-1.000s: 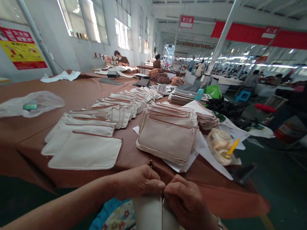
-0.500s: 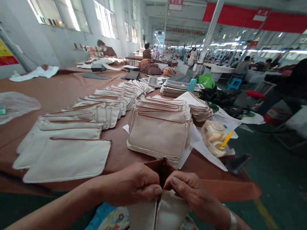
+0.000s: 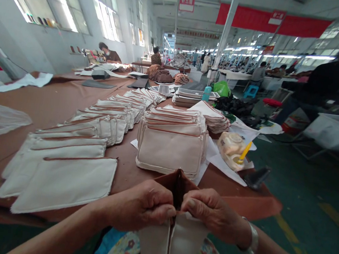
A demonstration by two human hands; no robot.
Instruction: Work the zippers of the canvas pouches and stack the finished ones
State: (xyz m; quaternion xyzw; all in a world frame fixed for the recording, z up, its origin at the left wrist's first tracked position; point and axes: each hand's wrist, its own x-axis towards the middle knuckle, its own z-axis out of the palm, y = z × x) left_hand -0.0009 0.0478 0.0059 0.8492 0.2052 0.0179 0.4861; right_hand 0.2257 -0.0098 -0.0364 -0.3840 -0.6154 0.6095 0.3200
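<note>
Both hands grip the edges of a white fabric pouch (image 3: 157,239) with a brown lining, held over my lap at the table's near edge. My left hand (image 3: 146,205) pinches one side, fingers curled and thumb pressed down. On the opposite side my right hand (image 3: 212,212), with a silver bracelet on the wrist, pinches the other edge. Between them the pouch gapes, and its brown inside shows. Just beyond stands a thick stack of similar pouches (image 3: 169,151). To the left, overlapping rows of white pouches with brown-trimmed tops (image 3: 69,181) lie on the brown-covered table (image 3: 61,91).
Right of the stack are a clear plastic-wrapped bundle with a yellow-handled tool (image 3: 246,151) and a dark object (image 3: 257,177) near the table's edge. A clear plastic bag (image 3: 9,120) lies far left. A co-worker in black (image 3: 328,83) stands at the right; others sit farther back.
The view has turned slightly right, so the table's things sit farther left. Both hands keep their hold on the pouch, with little visible movement.
</note>
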